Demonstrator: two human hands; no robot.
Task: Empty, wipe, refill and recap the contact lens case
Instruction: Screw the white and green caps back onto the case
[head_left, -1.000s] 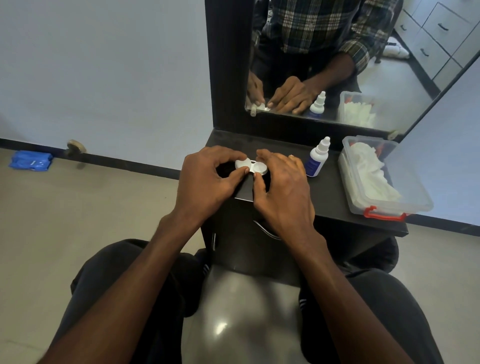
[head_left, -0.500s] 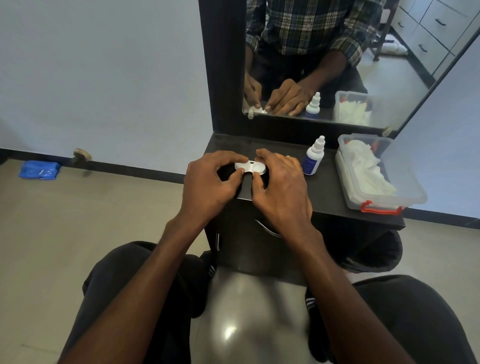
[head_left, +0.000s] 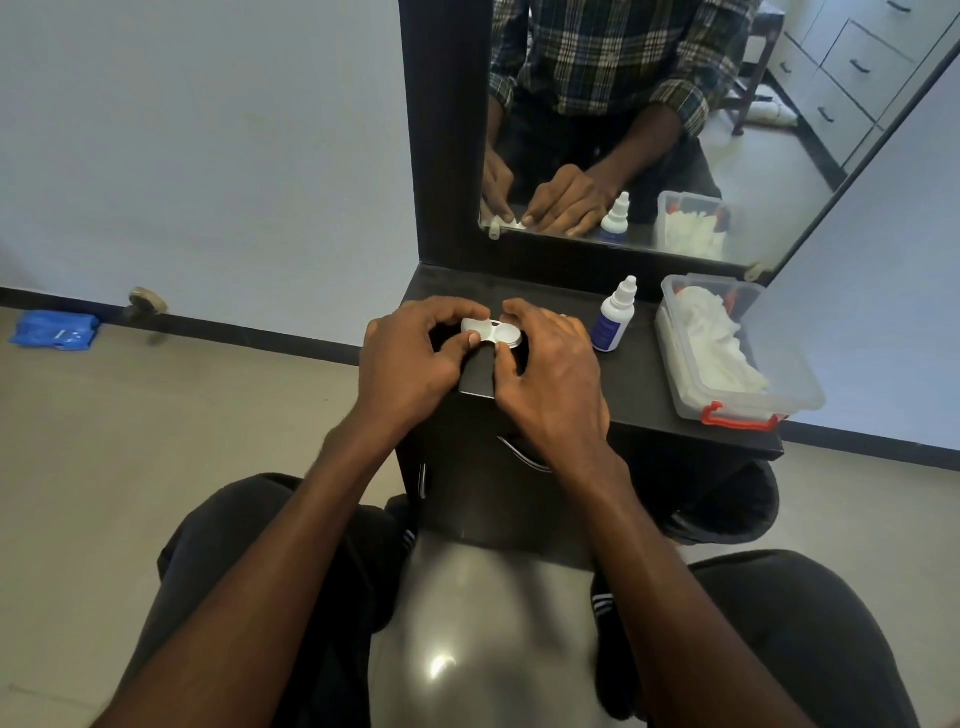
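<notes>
A white two-well contact lens case (head_left: 491, 333) lies on the dark shelf (head_left: 639, 387), near its left front. My left hand (head_left: 410, 358) grips the left end, thumb and fingers around the left cap. My right hand (head_left: 550, 379) pinches the right cap between thumb and forefinger. Both caps sit on the case. A small white solution bottle (head_left: 613, 317) with a blue label stands upright just right of my right hand. Further right is a clear plastic box (head_left: 779, 395) holding white tissues (head_left: 717, 343).
A mirror (head_left: 675, 104) rises behind the shelf and reflects my hands and the bottle. The shelf's front edge lies just under my wrists. My knees and a grey stool sit below. A blue cloth (head_left: 54, 330) lies on the floor at far left.
The hands stay on the case with only small shifts of the fingers on the caps. The camera view has tilted a little.
</notes>
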